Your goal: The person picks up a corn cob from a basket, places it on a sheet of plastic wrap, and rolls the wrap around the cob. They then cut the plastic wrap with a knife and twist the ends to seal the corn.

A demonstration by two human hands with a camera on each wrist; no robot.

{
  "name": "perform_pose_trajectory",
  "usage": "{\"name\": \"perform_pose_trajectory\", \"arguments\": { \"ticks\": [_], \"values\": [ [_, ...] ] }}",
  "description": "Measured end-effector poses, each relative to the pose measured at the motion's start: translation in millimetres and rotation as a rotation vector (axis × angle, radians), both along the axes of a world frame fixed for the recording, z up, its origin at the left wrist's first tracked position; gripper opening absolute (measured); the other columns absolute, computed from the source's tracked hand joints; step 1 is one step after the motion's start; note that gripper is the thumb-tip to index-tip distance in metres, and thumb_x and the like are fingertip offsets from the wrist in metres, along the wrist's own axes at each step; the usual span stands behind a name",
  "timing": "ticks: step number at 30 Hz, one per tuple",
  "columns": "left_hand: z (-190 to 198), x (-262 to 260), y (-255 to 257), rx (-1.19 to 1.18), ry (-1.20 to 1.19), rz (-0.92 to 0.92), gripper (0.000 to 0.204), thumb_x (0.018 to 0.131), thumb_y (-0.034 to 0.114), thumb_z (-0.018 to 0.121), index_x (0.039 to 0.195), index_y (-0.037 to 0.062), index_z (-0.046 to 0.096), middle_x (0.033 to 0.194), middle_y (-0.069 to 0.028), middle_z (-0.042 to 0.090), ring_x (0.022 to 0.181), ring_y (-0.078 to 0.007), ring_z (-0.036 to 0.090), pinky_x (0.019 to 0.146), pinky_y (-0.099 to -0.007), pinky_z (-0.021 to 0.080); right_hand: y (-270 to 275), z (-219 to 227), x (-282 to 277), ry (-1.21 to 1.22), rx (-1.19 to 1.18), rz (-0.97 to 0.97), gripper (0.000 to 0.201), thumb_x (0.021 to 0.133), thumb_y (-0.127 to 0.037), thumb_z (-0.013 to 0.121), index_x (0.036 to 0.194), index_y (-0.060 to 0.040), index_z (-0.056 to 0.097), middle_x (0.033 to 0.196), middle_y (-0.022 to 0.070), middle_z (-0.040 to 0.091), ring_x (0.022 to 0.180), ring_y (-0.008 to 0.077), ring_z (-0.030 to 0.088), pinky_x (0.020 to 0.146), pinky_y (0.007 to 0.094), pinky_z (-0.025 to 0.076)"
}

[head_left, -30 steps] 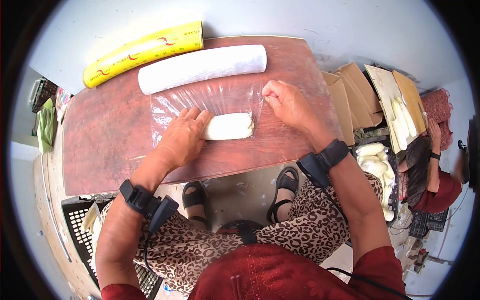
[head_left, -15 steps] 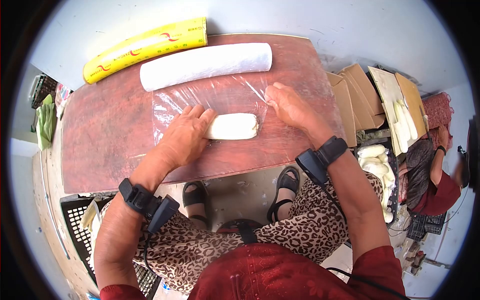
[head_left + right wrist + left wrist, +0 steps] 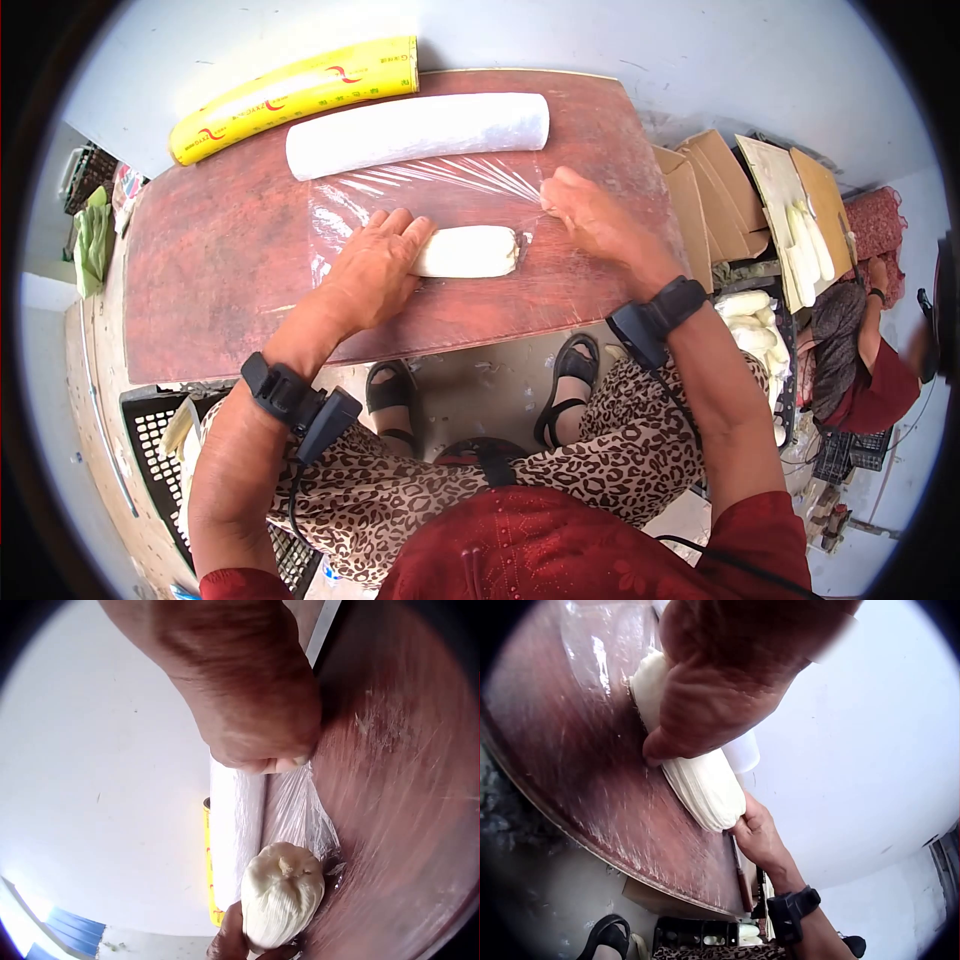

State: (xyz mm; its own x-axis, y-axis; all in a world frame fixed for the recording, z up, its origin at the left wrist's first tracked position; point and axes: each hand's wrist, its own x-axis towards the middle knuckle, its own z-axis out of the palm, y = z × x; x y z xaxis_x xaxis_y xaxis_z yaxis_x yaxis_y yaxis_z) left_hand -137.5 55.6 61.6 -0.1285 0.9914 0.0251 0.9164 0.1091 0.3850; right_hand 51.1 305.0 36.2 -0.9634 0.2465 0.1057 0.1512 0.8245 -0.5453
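A pale, stripped napa cabbage (image 3: 466,251) lies on a sheet of clear cling film (image 3: 440,192) on the table. My left hand (image 3: 372,268) grips the cabbage's left end, fingers over it and thumb along its near side. In the right wrist view the cabbage's cut stem end (image 3: 286,864) faces the camera. Just beyond the cabbage's right end, my right hand (image 3: 598,218) pinches the film's right edge, fingers curled in. The film stretches in creases from that hand toward the white film roll (image 3: 420,132) behind.
Behind the roll lies a yellow printed tube (image 3: 300,98) against the wall. Cardboard boxes (image 3: 715,190) and a crate of pale wrapped vegetables (image 3: 752,325) stand right of the red-brown table (image 3: 210,270). Another person (image 3: 870,350) sits at far right. A black crate (image 3: 160,440) is at lower left.
My right hand has moved slightly right with the film edge, and the creases toward the roll have become longer and tighter. My left hand stays on the cabbage.
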Motion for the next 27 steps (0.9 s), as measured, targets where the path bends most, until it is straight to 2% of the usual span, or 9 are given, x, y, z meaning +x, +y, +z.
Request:
{"name": "perform_pose_trajectory", "arguments": {
  "ticks": [1,4,7,10,13,19,27],
  "values": [
    [-0.3,-0.6,-0.4,-0.005,-0.002,0.003,0.05,0.073,0.0,0.066,0.121,0.0022,0.052,0.107,-0.017,0.055,0.105,-0.038,0.053,0.095,-0.0447,0.044,0.0,2.9,1.6,-0.002,-0.071,-0.021,0.006,0.093,-0.005,0.049,0.089,-0.0013,0.048,0.087,0.0188,0.047,0.081,0.0387,0.05,0.072,0.044,0.042],
    [-1.1,-0.7,-0.1,-0.018,-0.007,0.007,0.049,0.073,0.0,0.066,0.121,0.0027,0.052,0.106,-0.0172,0.055,0.104,-0.0382,0.053,0.094,-0.0447,0.045,9.1,3.9,6.2,-0.016,0.085,-0.052,0.003,0.092,-0.004,0.05,0.092,-0.0018,0.052,0.09,0.0173,0.051,0.084,0.0361,0.053,0.074,0.0414,0.044],
    [-1.0,-1.2,0.5,-0.024,-0.002,0.012,0.048,0.074,0.001,0.066,0.12,0.0029,0.053,0.106,-0.0172,0.056,0.104,-0.0382,0.053,0.094,-0.0447,0.045,8.3,6.6,3.0,0.039,0.072,-0.073,0.005,0.09,-0.005,0.056,0.094,-0.0027,0.056,0.093,0.0147,0.056,0.086,0.0335,0.056,0.075,0.0387,0.046],
    [-1.7,-1.1,1.1,-0.03,0.003,0.019,0.048,0.074,0.001,0.065,0.12,0.003,0.053,0.107,-0.0173,0.056,0.104,-0.0381,0.053,0.094,-0.0447,0.045,-7.5,20.6,-4.4,-0.015,-0.065,-0.086,0.007,0.087,-0.007,0.061,0.093,-0.0031,0.06,0.093,0.0133,0.058,0.086,0.0324,0.057,0.076,0.038,0.047],
    [-1.1,-0.8,1.6,-0.036,0.007,0.018,0.047,0.074,0.001,0.064,0.12,0.003,0.053,0.106,-0.0172,0.056,0.104,-0.0379,0.053,0.094,-0.0447,0.045,-12.2,16.7,-9.7,-0.021,-0.075,-0.037,0.008,0.086,-0.009,0.063,0.091,-0.0028,0.06,0.091,0.0135,0.058,0.084,0.0325,0.058,0.075,0.0391,0.047],
    [0.1,0.2,1.1,-0.026,-0.002,0.018,0.048,0.074,0.001,0.065,0.12,0.0033,0.053,0.105,-0.0167,0.055,0.103,-0.0375,0.053,0.093,-0.0446,0.045,-15.5,9.7,-10.7,-0.041,0.017,0.015,0.01,0.086,-0.007,0.059,0.082,-0.0012,0.052,0.086,0.0158,0.053,0.081,0.0353,0.054,0.073,0.0433,0.044],
    [-5.4,-1.9,-0.5,-0.006,-0.045,0.041,0.046,0.075,0.002,0.067,0.119,0.0036,0.053,0.105,-0.0162,0.055,0.103,-0.0373,0.053,0.095,-0.0441,0.044,-11.9,3.8,-6.1,0.029,0.023,0.092,0.01,0.087,-0.004,0.055,0.083,-0.0006,0.047,0.085,0.0164,0.048,0.079,0.0366,0.05,0.072,0.0452,0.041]
  ]
}}
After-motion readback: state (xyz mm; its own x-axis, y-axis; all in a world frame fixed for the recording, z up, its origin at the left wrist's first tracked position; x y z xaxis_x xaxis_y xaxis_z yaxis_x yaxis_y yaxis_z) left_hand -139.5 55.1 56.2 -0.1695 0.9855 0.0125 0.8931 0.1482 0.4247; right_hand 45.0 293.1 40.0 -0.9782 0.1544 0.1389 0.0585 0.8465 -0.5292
